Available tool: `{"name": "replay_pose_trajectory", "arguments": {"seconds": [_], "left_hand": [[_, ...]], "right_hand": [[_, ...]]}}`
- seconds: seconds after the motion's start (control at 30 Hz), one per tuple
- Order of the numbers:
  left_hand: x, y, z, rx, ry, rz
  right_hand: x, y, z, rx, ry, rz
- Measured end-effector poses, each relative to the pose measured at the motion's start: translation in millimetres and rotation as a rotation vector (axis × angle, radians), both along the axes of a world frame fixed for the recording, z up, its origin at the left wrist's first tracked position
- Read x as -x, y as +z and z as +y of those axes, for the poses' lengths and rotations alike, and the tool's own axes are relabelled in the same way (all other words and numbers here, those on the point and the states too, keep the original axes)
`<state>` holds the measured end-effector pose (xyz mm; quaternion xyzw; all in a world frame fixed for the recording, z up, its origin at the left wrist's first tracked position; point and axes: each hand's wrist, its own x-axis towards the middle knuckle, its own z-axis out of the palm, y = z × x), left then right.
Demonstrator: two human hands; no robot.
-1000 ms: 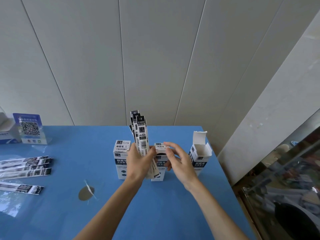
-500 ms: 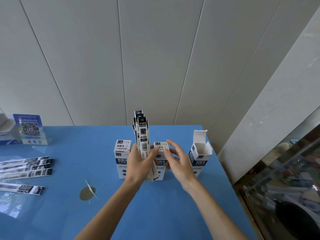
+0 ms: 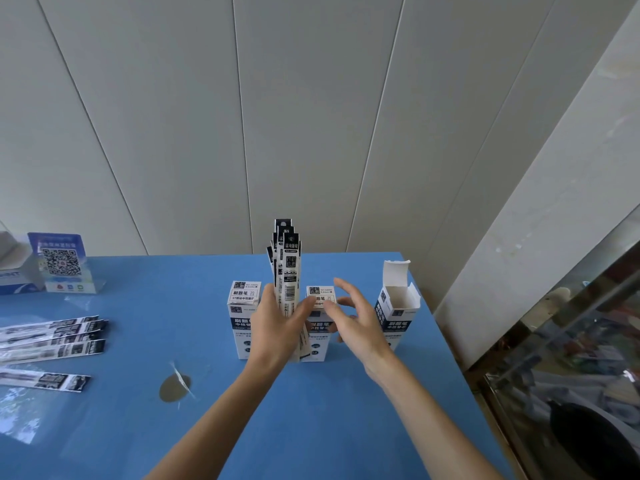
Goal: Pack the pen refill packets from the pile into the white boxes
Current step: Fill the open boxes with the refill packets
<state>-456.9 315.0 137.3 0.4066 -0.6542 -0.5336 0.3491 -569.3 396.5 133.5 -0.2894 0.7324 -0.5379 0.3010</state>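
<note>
Blue table (image 3: pixel 138 427) carries three upright white boxes: two closed (image 3: pixel 242 317), (image 3: pixel 320 327), one open-topped (image 3: pixel 398 306) at right. My left hand (image 3: pixel 277 327) grasps an upright bundle of refill packets (image 3: pixel 287 268) between the closed boxes. My right hand (image 3: pixel 353 323) hovers beside the middle box, fingers spread, released. Remaining packets (image 3: pixel 52 337) lie far left.

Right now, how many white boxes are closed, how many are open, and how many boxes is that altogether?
Closed white boxes: 2, the left one and the middle one.
Open white boxes: 1, on the right.
Total: 3 boxes.
</note>
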Motion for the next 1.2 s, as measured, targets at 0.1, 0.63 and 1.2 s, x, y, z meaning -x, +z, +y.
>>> {"name": "replay_pose_trajectory", "arguments": {"seconds": [0.1, 0.63, 1.2], "left_hand": [[-3, 7, -1, 0.075, -0.003, -0.034], [28, 50, 41, 0.493, -0.37, -0.213], [87, 64, 126, -0.123, -0.371, 0.188]], "right_hand": [[-2, 4, 6, -0.036, -0.02, 0.269], [26, 89, 65, 0.321, 0.075, 0.123], [116, 79, 116, 0.274, 0.144, -0.358]]}}
